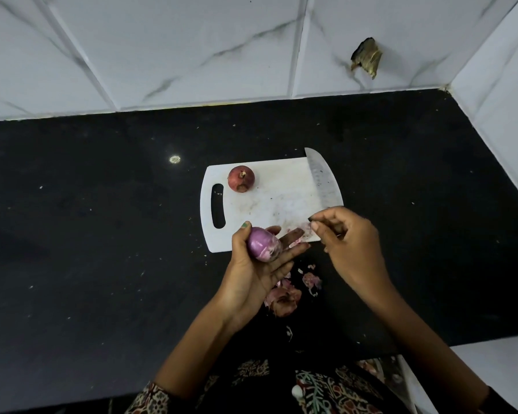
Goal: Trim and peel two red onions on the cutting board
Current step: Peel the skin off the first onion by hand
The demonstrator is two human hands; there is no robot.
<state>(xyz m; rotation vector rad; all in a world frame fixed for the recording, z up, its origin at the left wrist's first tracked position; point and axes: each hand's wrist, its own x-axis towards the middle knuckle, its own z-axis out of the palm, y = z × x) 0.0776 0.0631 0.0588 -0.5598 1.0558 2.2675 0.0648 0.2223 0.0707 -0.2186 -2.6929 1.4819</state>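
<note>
halfway: peeled onion (263, 245) cradled in left hand (253, 265), knife (323, 180) gripped in right hand (349, 239); unpeeled onion (241, 179) waiting upper left on cutting board (269, 204).

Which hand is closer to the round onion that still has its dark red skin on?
Left. The left hand is just below the unpeeled dark red onion; the right hand, holding the knife, is farther off, lower right.

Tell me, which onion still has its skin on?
The onion on the board, up by the handle hole. It is dull red-brown with a dry tip. The onion in the left hand is shiny purple and already peeled.
</note>
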